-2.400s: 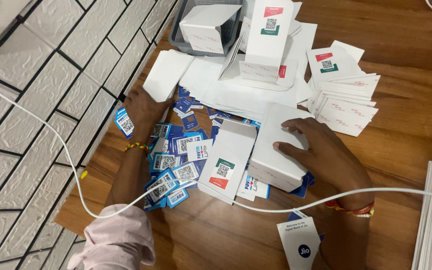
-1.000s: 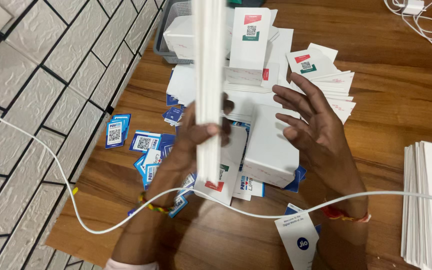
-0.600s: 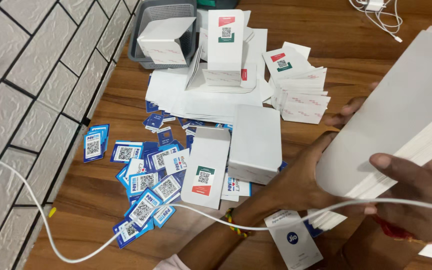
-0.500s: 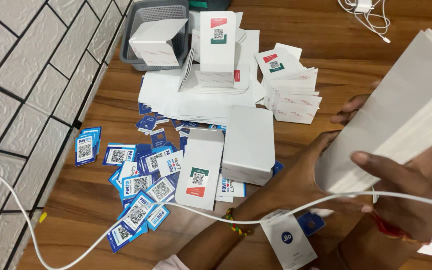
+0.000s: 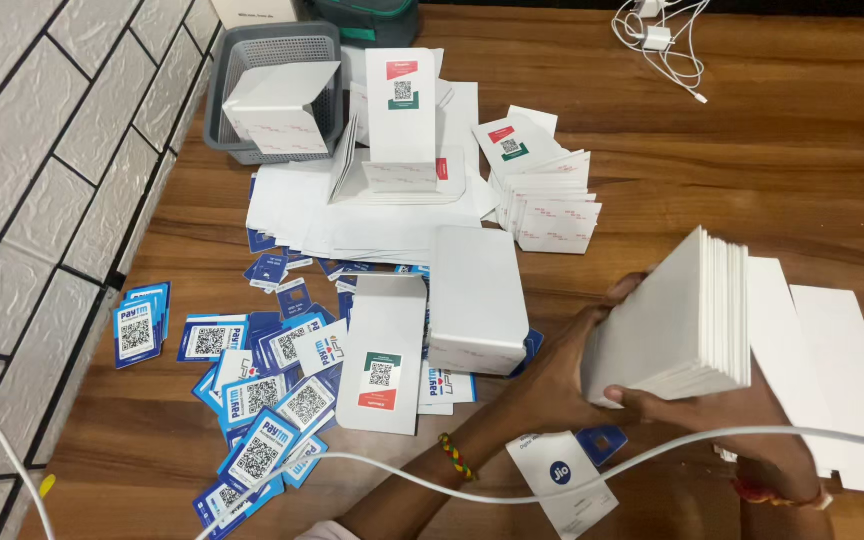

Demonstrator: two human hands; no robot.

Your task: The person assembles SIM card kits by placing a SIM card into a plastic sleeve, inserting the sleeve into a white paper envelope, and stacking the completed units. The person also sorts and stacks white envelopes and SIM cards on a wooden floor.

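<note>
Here both hands clasp a thick stack of white cards (image 5: 677,320), held on edge just above the table (image 5: 802,150). The left hand (image 5: 552,375) cups its near-left end, fingers curled behind; the right hand (image 5: 727,420) supports it underneath, thumb pressed flat along the bottom edge, squaring the cards. Left of the stack lie a white block (image 5: 477,297) and scattered blue cards (image 5: 252,385); right of it, loose white sheets (image 5: 832,360).

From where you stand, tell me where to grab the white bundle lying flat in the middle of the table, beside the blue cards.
Take the white bundle by its two long sides, coming down from above. It lies flat, a thick rectangular block, so its long edges give parallel faces to pinch. The near short end rests on loose cards, so probably a poorer place. Both hands are busy: the left hand and right hand hold the tall white stack.
</note>
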